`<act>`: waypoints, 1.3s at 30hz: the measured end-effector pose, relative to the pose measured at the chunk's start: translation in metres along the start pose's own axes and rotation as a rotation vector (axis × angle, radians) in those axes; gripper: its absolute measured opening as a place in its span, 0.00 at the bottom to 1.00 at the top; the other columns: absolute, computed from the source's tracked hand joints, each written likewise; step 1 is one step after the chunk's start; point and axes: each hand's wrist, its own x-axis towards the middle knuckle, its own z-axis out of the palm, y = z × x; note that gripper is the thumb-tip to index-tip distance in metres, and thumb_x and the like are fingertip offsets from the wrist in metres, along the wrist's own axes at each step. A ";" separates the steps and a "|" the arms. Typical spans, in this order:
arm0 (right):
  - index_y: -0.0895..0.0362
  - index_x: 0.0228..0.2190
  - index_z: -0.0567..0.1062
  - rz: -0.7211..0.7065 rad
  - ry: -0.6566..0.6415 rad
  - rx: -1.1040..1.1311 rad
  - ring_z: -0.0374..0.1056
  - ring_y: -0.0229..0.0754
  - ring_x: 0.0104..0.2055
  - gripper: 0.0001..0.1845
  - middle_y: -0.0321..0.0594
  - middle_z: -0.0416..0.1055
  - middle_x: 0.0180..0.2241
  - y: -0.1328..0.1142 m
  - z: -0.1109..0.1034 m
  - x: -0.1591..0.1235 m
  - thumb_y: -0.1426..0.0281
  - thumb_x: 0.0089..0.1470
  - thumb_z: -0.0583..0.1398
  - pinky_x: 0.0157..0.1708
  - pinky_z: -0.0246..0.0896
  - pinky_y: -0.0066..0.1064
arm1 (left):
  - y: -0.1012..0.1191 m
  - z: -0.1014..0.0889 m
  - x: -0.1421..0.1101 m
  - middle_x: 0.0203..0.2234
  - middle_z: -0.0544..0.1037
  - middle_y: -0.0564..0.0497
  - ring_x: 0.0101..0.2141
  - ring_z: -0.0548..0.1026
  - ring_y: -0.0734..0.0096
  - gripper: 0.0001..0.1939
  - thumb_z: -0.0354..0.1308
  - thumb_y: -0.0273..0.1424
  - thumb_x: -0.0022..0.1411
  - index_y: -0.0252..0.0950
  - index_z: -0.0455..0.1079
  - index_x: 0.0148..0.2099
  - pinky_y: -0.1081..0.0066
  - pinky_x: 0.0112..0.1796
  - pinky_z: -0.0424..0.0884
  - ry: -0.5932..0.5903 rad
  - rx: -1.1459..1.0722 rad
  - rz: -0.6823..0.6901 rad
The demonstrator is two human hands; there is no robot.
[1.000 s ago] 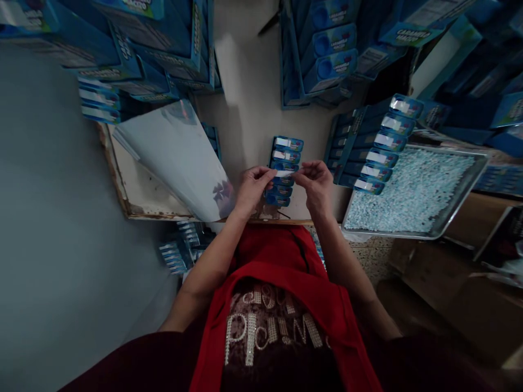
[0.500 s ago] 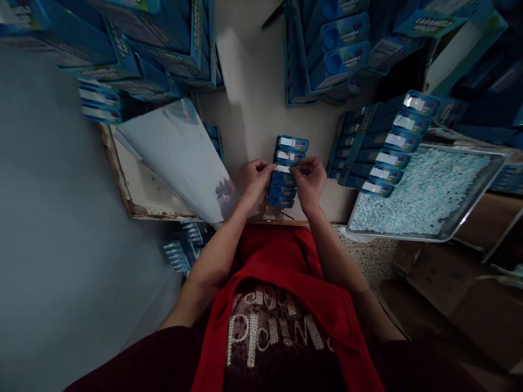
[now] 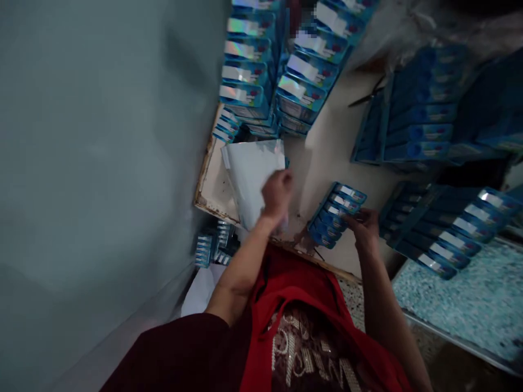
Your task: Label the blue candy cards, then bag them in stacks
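A row of small blue boxes [image 3: 335, 213] lies on the pale table [image 3: 322, 158] in front of me. My right hand [image 3: 364, 227] rests against the right side of this row, fingers curled on the boxes. My left hand [image 3: 277, 191] is over the white glossy sheet [image 3: 251, 173] to the left, fingers curled; motion blur hides whether it holds anything.
Stacks of blue boxes with shiny labels [image 3: 261, 71] stand at the back. More rows of blue boxes [image 3: 445, 228] lie on the right. A metal tray of pale blue pellets [image 3: 469, 305] sits at the lower right. A grey wall [image 3: 102, 163] fills the left.
The camera has swung left. My left hand left the row of boxes and went to the white sheet. My right hand stayed at the row.
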 end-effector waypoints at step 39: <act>0.51 0.41 0.86 -0.855 -0.861 -0.160 0.75 0.52 0.49 0.13 0.42 0.82 0.42 -0.244 0.211 -0.014 0.74 0.64 0.60 0.55 0.70 0.43 | -0.028 -0.189 0.093 0.37 0.85 0.46 0.39 0.81 0.61 0.18 0.79 0.46 0.54 0.40 0.85 0.41 0.64 0.45 0.77 -0.262 -0.136 0.119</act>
